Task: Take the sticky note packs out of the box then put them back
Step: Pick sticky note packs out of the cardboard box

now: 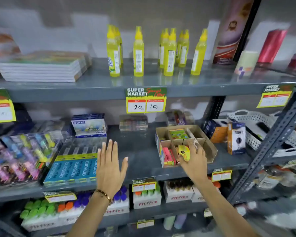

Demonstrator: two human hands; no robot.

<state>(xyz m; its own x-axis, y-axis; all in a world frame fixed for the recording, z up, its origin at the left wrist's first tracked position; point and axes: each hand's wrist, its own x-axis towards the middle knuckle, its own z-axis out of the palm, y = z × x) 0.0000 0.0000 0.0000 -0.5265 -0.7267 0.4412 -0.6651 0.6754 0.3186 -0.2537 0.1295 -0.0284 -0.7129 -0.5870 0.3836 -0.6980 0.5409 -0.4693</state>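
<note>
A brown cardboard box [210, 142] with dividers sits on the middle shelf, right of centre. My right hand [194, 161] is at the box's front, closed around a yellow sticky note pack [184, 152] held over a front compartment. Pink sticky note packs [167, 155] stand in the front left compartment. A green pack [178, 133] lies in a rear compartment. My left hand [109, 161] hovers flat over the bare shelf to the left of the box, fingers spread and holding nothing.
Blue pencil boxes [72, 170] lie left of my left hand. Orange and white cartons [236, 137] and a white basket [253, 120] stand right of the box. Yellow glue bottles [138, 53] line the upper shelf. A grey upright [270, 139] slants at the right.
</note>
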